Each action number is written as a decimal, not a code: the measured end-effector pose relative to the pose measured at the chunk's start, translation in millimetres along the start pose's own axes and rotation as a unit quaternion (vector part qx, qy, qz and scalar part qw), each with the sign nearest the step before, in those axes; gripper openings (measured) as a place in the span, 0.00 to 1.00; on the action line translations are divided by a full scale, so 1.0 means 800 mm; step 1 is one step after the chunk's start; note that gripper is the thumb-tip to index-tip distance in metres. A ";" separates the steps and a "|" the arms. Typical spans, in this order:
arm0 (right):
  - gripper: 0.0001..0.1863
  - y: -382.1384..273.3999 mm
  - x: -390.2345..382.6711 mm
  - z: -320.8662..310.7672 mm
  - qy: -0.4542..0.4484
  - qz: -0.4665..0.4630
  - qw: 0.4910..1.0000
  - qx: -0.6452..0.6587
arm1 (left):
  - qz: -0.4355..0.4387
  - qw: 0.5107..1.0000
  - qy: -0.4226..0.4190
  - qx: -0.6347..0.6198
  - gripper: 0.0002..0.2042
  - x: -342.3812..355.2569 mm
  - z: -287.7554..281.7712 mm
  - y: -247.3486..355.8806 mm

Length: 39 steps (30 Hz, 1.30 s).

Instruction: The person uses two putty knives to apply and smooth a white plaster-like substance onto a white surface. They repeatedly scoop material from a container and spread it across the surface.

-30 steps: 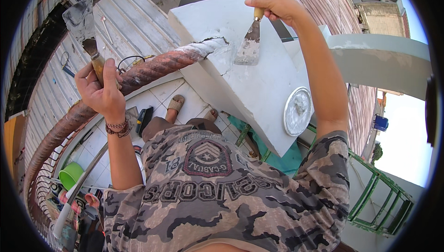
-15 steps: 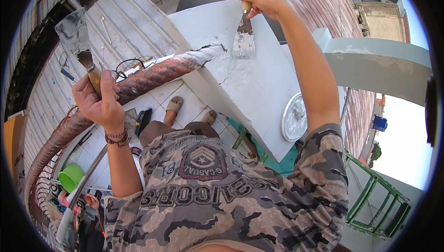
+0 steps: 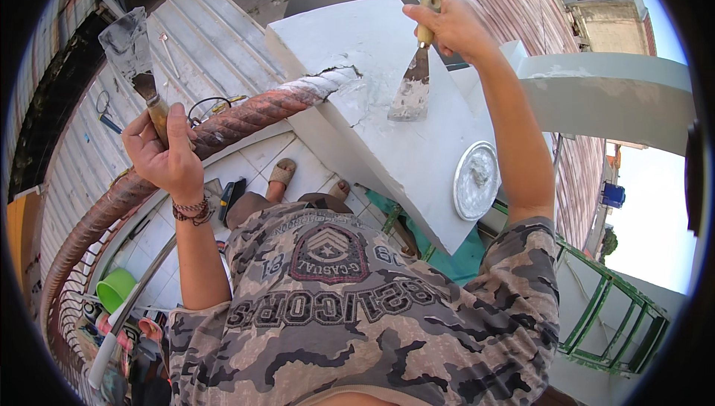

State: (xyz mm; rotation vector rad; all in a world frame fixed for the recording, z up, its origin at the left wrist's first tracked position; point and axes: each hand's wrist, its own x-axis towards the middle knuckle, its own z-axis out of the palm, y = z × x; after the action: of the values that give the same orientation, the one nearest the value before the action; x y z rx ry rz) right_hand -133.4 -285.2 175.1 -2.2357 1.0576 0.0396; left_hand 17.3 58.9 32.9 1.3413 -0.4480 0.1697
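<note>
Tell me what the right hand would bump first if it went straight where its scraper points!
Probably the white slab; the scraper in the right hand points across it and may already touch; depth is unclear.

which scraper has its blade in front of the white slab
The scraper in the right hand; the other scraper, in the left hand, has its blade in front of the ribbed roofing instead.

The person's left hand (image 3: 170,151) hides part of one scraper (image 3: 128,42) and a stretch of twisted railing (image 3: 253,114) behind it. The right hand (image 3: 457,30) covers part of the other scraper (image 3: 413,86); whether that tool touches the white ledge (image 3: 406,156) cannot be told. Near left, the clutter (image 3: 151,329) is too small to make out.
</note>
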 end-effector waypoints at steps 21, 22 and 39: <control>0.12 -0.005 0.061 -0.006 0.050 -0.073 0.993 0.072 | -0.011 1.000 0.007 0.016 0.13 0.005 0.004 0.011; 0.14 -0.006 0.046 -0.001 0.049 -0.109 0.992 0.044 | -0.008 1.000 0.008 0.019 0.13 0.004 0.004 0.012; 0.16 -0.086 -0.005 0.042 0.037 -0.303 0.951 0.049 | 0.004 1.000 0.011 -0.002 0.13 0.006 -0.001 -0.003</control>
State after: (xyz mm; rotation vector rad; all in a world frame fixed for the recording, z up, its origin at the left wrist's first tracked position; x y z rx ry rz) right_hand -79.7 -231.9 187.7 -2.3875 0.3603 -0.3556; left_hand 22.6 58.2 32.4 1.3329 -0.4348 0.1900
